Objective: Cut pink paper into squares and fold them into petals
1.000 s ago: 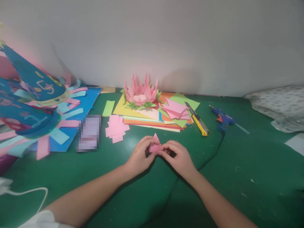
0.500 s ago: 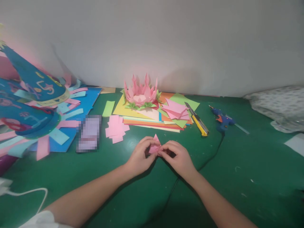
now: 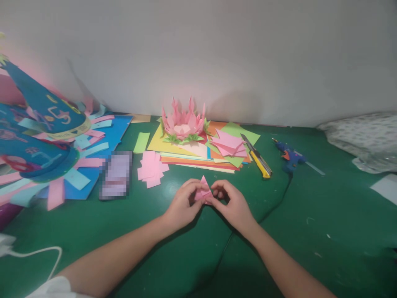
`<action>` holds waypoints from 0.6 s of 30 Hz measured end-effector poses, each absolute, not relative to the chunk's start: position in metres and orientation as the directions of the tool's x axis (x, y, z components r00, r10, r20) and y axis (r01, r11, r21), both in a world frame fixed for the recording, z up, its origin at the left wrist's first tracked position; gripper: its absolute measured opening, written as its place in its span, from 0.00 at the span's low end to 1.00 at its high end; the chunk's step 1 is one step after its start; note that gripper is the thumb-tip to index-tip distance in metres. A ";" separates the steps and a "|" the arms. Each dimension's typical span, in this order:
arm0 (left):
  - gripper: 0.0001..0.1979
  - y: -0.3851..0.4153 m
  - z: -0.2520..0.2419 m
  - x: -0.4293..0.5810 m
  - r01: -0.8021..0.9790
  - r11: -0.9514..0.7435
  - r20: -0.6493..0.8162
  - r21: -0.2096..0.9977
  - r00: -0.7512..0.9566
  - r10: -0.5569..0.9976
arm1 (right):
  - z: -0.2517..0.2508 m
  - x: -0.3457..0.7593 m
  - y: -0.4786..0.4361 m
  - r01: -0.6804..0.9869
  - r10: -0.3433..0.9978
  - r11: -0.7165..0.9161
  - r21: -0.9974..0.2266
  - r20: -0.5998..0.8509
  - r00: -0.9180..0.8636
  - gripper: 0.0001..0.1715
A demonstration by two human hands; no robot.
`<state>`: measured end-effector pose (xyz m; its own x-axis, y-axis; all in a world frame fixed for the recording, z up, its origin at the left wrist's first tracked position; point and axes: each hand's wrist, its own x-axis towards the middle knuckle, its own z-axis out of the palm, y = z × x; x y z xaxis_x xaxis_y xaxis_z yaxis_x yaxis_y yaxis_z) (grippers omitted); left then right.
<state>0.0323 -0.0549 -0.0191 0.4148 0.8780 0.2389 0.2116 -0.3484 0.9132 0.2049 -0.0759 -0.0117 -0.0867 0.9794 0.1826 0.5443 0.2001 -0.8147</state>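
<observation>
A small piece of folded pink paper [image 3: 203,192] with a pointed top is held up between my hands, just above the green table. My left hand [image 3: 183,203] pinches its left side, thumb below and fingers behind and over the top. At the lower right edge, the thumb of my right hand [image 3: 233,203] presses on the paper while its curled index finger sits by the right edge. Beyond my hands a pink paper lotus flower [image 3: 183,124] with green leaves stands on a stack of coloured paper [image 3: 198,162]. Cut pink paper strips [image 3: 151,169] lie to the left.
On the right are a yellow box cutter [image 3: 262,163], a blue hot glue gun [image 3: 290,156] with its black cord [image 3: 277,205], and pink sheets [image 3: 228,144]. Leftward lie a phone [image 3: 116,174], a green paper strip [image 3: 142,142] and decorated blue cone hats [image 3: 46,99].
My right index finger has lifted away from the middle of the paper toward its right edge, showing more of the folds. My left hand keeps its grip.
</observation>
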 end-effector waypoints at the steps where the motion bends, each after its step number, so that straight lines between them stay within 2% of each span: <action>1: 0.12 -0.055 -0.019 0.033 0.208 -0.350 0.244 0.913 0.408 0.880 | -0.012 0.205 -0.076 0.534 0.981 0.192 -0.823 0.169 -0.093 0.09; 11: 0.11 -0.056 -0.017 0.035 0.186 -0.336 0.245 0.923 0.389 0.888 | -0.007 0.203 -0.075 0.452 0.987 0.156 -0.879 0.121 -0.105 0.04; 18: 0.09 -0.056 -0.019 0.037 0.089 -0.213 0.169 0.973 0.357 0.919 | -0.009 0.204 -0.077 0.444 0.979 0.184 -0.877 0.122 -0.165 0.03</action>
<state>0.0368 -0.0565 -0.0192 0.3571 0.9187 0.1689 0.0887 -0.2134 0.9729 0.2039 -0.0766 -0.0085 -0.1647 0.9787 0.1222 0.4442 0.1842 -0.8768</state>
